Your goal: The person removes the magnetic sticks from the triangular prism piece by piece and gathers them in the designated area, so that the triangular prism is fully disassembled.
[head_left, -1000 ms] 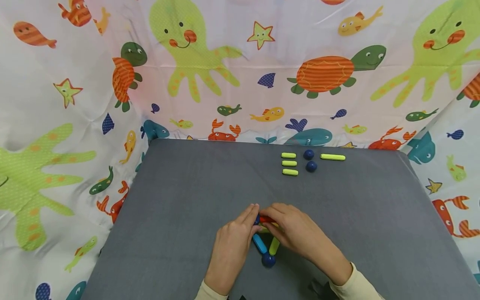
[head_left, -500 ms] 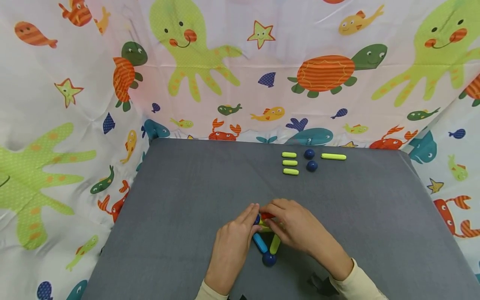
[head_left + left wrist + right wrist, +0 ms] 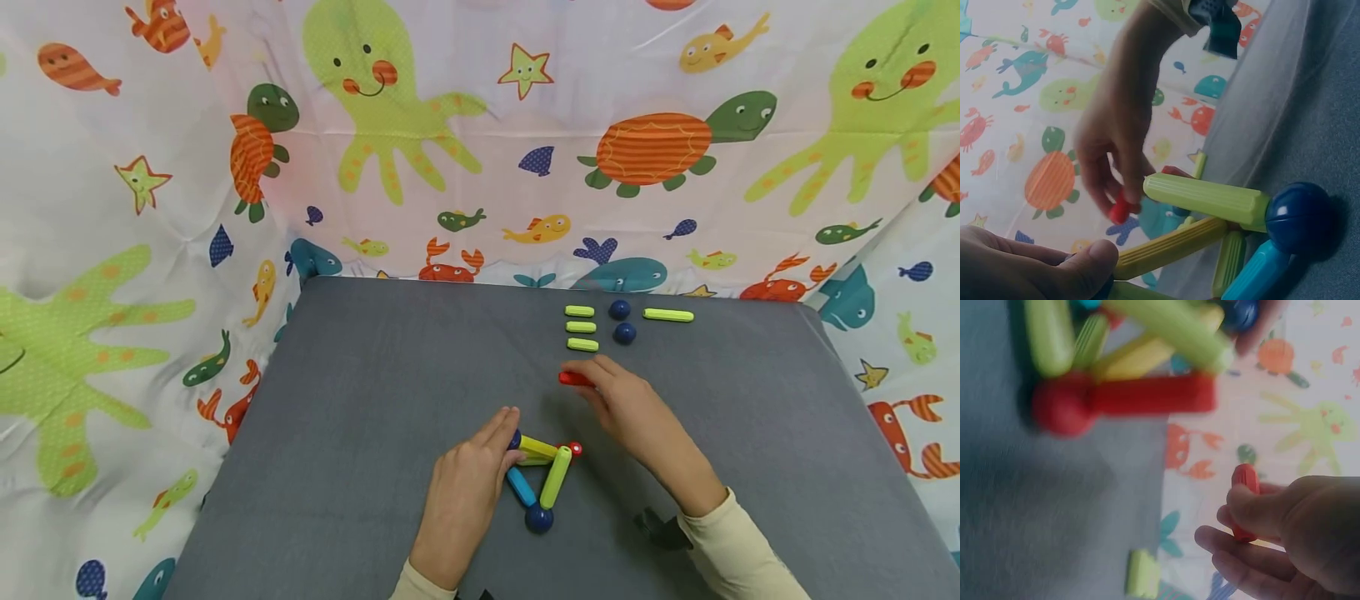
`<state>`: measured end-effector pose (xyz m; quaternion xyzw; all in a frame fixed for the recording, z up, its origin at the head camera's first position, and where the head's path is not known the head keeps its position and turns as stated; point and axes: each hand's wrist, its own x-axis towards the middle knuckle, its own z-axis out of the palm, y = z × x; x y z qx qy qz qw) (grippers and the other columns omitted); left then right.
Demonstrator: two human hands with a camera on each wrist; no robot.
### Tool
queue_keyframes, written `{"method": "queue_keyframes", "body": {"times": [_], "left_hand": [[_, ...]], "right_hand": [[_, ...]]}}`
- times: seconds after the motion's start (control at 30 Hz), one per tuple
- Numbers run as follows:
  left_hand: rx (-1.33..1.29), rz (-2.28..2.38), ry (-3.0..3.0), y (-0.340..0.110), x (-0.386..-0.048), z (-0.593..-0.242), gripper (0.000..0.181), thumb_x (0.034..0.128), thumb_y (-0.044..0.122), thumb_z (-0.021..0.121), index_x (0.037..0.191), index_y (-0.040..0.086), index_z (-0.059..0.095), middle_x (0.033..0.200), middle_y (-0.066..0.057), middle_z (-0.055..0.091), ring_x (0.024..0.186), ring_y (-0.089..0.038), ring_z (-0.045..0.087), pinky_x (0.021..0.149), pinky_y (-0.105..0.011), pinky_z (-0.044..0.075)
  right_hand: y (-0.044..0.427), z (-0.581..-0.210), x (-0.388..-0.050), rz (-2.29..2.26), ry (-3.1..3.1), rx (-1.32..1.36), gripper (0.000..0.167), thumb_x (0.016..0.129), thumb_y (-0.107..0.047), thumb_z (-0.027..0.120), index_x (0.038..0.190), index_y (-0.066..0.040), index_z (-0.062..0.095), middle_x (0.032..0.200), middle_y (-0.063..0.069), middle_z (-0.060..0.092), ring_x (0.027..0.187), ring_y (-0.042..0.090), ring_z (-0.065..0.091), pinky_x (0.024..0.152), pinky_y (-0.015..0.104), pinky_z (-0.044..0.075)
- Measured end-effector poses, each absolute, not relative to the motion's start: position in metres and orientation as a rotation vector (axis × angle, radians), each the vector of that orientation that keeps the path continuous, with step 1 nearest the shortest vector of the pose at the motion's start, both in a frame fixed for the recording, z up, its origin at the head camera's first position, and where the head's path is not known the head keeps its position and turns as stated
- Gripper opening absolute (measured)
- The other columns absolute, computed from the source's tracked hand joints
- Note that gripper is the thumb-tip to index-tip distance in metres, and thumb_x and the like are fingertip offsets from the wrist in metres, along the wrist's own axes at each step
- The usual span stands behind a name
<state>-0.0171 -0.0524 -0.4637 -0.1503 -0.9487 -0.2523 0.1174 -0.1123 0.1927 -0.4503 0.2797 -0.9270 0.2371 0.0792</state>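
Observation:
My left hand [image 3: 468, 483] pinches the dark blue ball [image 3: 514, 439] at the upper left of a small structure of toy rods and balls. A yellow rod [image 3: 1172, 250] runs from that ball. A green rod [image 3: 556, 477] and a blue rod [image 3: 521, 487] meet at another dark blue ball [image 3: 538, 519] on the table. From a red ball [image 3: 1063, 403] rises a red rod [image 3: 1154, 395] in the right wrist view. My right hand [image 3: 637, 417] is apart from the structure, pinching a loose red rod [image 3: 576, 378] between thumb and fingers above the table.
Toward the far edge of the grey table [image 3: 390, 358] lie several green rods [image 3: 581, 327], one longer green rod [image 3: 668, 315] and two dark blue balls [image 3: 624, 333]. A white curtain [image 3: 480, 167] printed with sea animals hangs behind and at the sides.
My right hand has moved away from the structure, up and to the right, carrying the red rod. My left hand stays in place at the dark blue ball.

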Motion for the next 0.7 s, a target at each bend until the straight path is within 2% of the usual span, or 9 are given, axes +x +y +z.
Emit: {"method": "queue_keyframes", "body": {"times": [0.17,0.4,0.6,0.7], "left_hand": [[-0.435,-0.736,-2.771,-0.053,-0.018,-0.463,0.055,0.0939,0.032,0.079,0.145,0.013,0.067,0.142,-0.006,0.069,0.086,-0.025,0.079,0.065,-0.037,0.062],[-0.448,-0.701,-2.777,-0.052,-0.017,-0.465,0.056,0.0942,0.034,0.078,0.145,0.014,0.067,0.142,-0.005,0.068,0.085,-0.023,0.079,0.061,-0.034,0.060],[-0.456,-0.706,-2.770,-0.051,-0.017,-0.465,0.055,0.0945,0.033,0.078,0.144,0.013,0.067,0.142,-0.005,0.068,0.084,-0.021,0.079,0.060,-0.031,0.060],[-0.453,-0.717,-2.777,-0.052,-0.017,-0.465,0.055,0.0941,0.032,0.079,0.144,0.013,0.067,0.142,-0.005,0.068,0.086,-0.020,0.079,0.061,-0.031,0.060]], "right_hand": [[0.201,-0.466,-0.137,0.678,-2.873,0.731,0.033,0.095,-0.004,0.079,0.126,-0.007,0.067,0.113,0.009,0.071,0.089,0.025,0.069,0.081,0.047,0.063],[0.210,-0.497,-0.163,0.553,-2.985,0.631,0.027,0.094,-0.007,0.082,0.119,-0.005,0.072,0.108,0.011,0.069,0.085,0.026,0.067,0.081,0.050,0.061],[0.213,-0.512,-0.173,0.508,-3.009,0.631,0.026,0.094,-0.007,0.081,0.119,-0.004,0.074,0.110,0.013,0.068,0.094,0.030,0.067,0.087,0.053,0.060],[0.214,-0.516,-0.178,0.483,-2.997,0.639,0.026,0.094,-0.007,0.081,0.119,-0.004,0.074,0.109,0.013,0.067,0.095,0.030,0.065,0.086,0.052,0.060]]}}
